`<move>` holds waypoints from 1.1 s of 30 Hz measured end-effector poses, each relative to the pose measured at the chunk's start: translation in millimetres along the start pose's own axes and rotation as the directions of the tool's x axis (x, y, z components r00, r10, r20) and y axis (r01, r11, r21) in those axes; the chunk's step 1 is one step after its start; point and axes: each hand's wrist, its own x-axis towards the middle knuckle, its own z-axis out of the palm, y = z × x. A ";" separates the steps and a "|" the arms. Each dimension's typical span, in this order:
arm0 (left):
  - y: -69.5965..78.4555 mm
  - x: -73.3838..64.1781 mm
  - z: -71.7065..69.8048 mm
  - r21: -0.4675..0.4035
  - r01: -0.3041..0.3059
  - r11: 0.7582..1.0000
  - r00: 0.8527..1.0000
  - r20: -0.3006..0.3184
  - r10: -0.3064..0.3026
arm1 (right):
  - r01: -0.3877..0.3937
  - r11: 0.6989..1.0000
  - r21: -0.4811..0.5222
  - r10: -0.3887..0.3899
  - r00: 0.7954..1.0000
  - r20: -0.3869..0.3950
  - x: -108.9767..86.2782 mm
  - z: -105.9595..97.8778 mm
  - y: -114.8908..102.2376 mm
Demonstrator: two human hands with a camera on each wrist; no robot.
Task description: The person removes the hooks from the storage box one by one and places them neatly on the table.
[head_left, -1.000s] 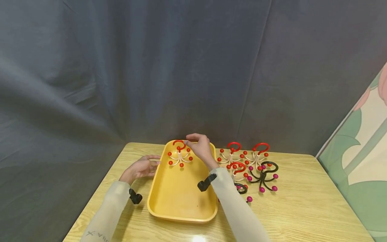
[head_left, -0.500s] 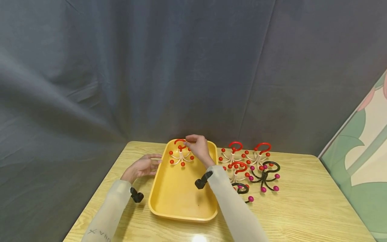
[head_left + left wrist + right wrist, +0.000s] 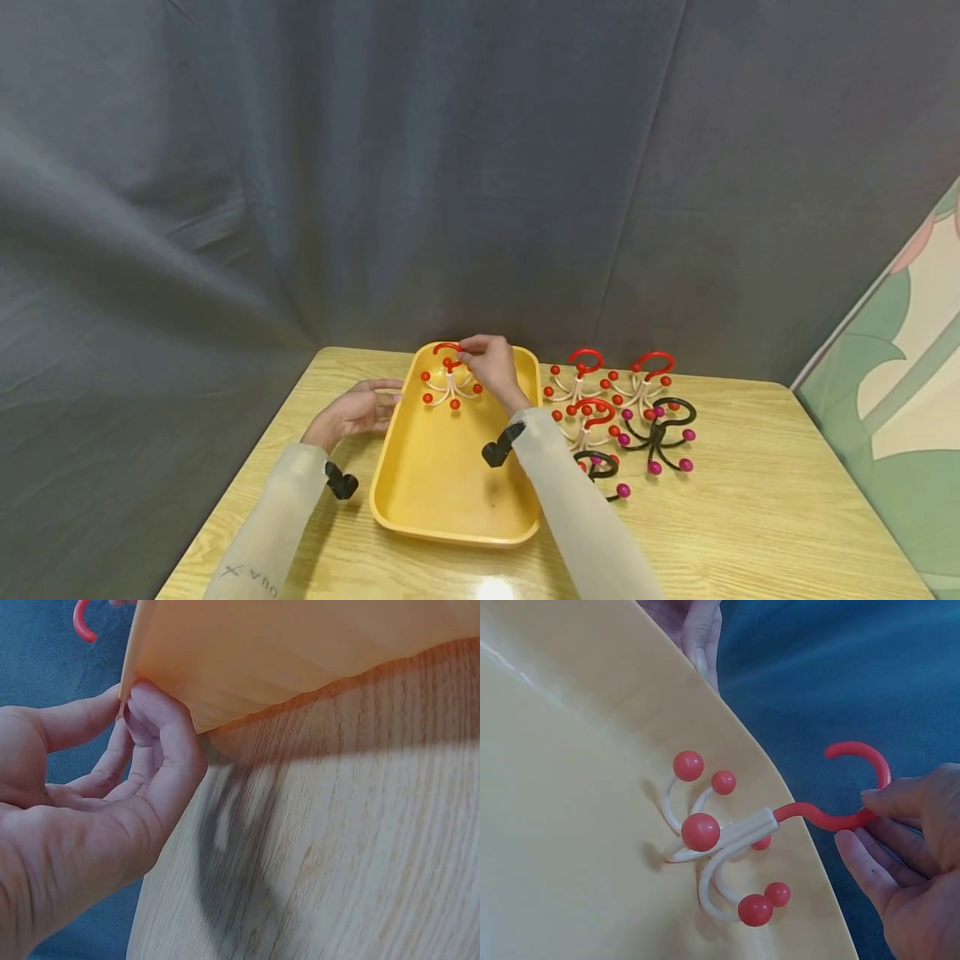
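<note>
My right hand (image 3: 491, 365) pinches the red hook of a rotating hook hanger (image 3: 739, 832) between thumb and fingers. The hanger has a white stem, with curved white arms that end in red balls. Its arms lie at the far end of the yellow plastic tray (image 3: 450, 475), and the hook reaches out over the rim. At the tray's left side my left hand (image 3: 360, 414) holds the rim between thumb and fingers. The left wrist view shows this hand (image 3: 112, 772) at the tray's edge (image 3: 131, 656), above the wooden table.
Right of the tray lie several more hook hangers: white ones with red hooks (image 3: 651, 362), and black ones (image 3: 657, 435) with magenta balls. They rest on a wooden table (image 3: 765, 492). A dark grey curtain (image 3: 480, 183) hangs behind and to the left; a floral panel (image 3: 892, 400) stands right.
The head view has shifted slightly. The right fingers have drawn in a little at the red hook; the left hand, tray and other hangers keep their places.
</note>
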 end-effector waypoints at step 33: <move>3.7 -2.1 3.1 -0.007 -0.001 1.000 1.000 -0.002 0.001 | 0.044 0.998 -0.052 -0.046 0.998 -0.042 -2.4 0.1 -22.9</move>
